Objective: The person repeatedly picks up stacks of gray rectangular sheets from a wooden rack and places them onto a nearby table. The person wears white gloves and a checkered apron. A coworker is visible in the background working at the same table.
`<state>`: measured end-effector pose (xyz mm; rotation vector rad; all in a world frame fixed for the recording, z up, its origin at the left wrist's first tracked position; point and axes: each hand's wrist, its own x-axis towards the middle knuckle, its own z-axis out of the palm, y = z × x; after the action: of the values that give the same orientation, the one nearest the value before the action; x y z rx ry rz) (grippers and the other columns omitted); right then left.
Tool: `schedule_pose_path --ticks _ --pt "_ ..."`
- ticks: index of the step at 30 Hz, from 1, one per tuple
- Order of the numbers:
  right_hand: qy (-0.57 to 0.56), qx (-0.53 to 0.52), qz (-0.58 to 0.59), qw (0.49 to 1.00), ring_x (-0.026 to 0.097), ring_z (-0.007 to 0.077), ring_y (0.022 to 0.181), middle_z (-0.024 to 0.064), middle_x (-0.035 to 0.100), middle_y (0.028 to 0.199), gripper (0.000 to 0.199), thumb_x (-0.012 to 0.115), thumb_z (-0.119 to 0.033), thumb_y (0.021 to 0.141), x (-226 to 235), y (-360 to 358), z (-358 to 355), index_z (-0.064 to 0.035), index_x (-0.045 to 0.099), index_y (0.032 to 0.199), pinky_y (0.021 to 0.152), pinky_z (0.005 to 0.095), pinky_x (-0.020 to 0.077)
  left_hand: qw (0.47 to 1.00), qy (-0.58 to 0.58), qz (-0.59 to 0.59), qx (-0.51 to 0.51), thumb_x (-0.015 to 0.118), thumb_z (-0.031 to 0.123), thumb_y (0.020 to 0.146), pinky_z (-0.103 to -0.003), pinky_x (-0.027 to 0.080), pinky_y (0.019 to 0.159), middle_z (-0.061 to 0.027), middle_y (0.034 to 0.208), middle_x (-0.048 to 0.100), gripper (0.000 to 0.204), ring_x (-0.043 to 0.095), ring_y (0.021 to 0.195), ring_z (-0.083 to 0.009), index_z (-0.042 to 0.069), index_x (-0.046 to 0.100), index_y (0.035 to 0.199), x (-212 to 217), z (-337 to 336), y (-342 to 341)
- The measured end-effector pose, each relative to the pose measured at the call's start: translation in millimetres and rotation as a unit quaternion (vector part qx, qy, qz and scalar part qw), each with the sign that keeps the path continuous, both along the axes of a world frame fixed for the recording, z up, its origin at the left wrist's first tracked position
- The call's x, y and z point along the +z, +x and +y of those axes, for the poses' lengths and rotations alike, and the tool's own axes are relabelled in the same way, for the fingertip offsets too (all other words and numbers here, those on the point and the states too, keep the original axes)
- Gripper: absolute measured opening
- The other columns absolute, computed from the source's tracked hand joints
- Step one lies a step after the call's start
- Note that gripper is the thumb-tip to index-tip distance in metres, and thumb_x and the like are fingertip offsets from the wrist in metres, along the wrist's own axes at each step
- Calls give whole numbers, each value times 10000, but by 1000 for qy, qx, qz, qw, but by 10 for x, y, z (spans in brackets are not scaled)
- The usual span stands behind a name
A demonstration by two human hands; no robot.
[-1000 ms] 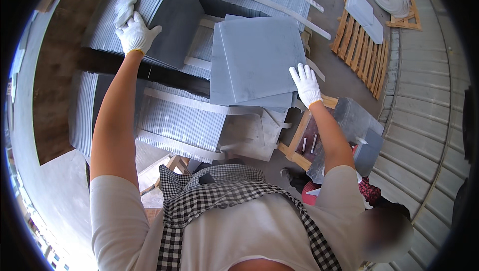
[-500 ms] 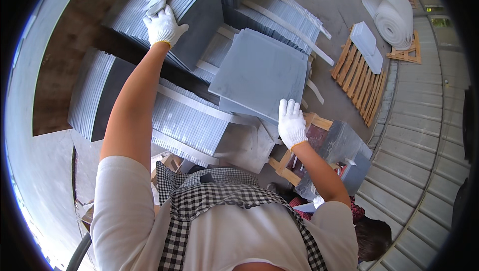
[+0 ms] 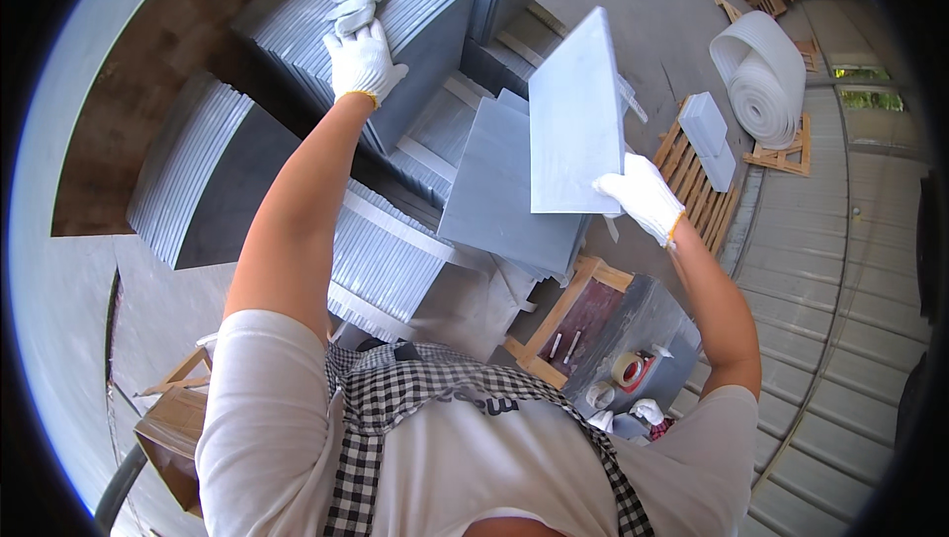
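My left hand (image 3: 363, 61), in a white knit glove, lies with fingers stretched out and thumb apart on a large upright-packed stack of grey slabs (image 3: 420, 73). Its fingertips touch a crumpled white bundle (image 3: 356, 1), like gloves or cloth, on the stack's ridged top. In my gloved right hand (image 3: 645, 199) is a thin grey slab (image 3: 578, 122), gripped at its near right corner. That slab is tilted up steeply above a pile of flat-lying grey slabs (image 3: 504, 191), partly hiding it.
Another stack of slabs (image 3: 188, 171) stands left; strapped slabs (image 3: 381, 260) are near my body. At right are a crate (image 3: 633, 330) with tape rolls (image 3: 628, 369), a wooden pallet (image 3: 707, 196) and a white foam roll (image 3: 761, 92). A partly seen person's gloved hand (image 3: 647, 411) is behind the crate.
My right hand has lifted the top slab from lying flat on the pile to a steep tilt. The left hand stays on its stack. The whole view has shifted slightly.
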<state>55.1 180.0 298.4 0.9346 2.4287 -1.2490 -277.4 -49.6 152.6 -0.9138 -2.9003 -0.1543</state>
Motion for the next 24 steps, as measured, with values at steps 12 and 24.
schedule_pose_path --ticks 12,24 --pt "-200 -251 72 945 700 335 1051 241 679 1176 599 767 -164 873 -257 -435 757 153 535 1325 922 437 587 999 -4 -42 9 787 464 794 -580 226 1184 -282 1499 453 979 385 1423 -456 -78 369 1494 73 7 -8" --pt "-182 -249 182 934 670 328 1077 201 678 1176 457 713 -89 898 -128 -1564 2003 97 584 1295 978 453 546 999 -14 -30 22 810 450 768 -575 234 1174 -288 1496 430 1035 382 1411 -456 -102 324 1497 45 49 -44"
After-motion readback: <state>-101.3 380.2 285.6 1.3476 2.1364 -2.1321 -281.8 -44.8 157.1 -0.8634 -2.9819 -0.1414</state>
